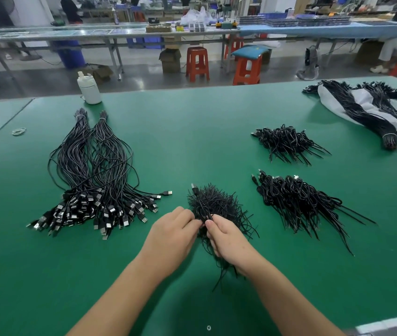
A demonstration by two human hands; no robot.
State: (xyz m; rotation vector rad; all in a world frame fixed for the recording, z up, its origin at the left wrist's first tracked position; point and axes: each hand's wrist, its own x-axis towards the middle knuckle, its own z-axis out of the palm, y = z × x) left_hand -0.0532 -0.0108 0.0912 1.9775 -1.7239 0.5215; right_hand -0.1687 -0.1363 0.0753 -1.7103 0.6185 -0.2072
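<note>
No writing, label or number can be read anywhere here.

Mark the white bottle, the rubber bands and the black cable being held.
white bottle (90, 92): head view, middle of its body.
rubber bands (16, 132): head view, left of the loops.
black cable (204, 238): head view, strands below the pinch.

Green table (192, 132). Left hand (173, 229) and right hand (229, 241) meet at centre, fingers curled. The right grips a black cable (219, 270) with loose ends hanging below the palm; the left pinches its top. Tie pile (213, 202) touches both hands' fingertips. USB bundles (91, 170) lie left, plugs toward the person. Two coiled piles right: near (297, 200), far (284, 141). Bottle (89, 89) and rubber bands (19, 131) at far left.
</note>
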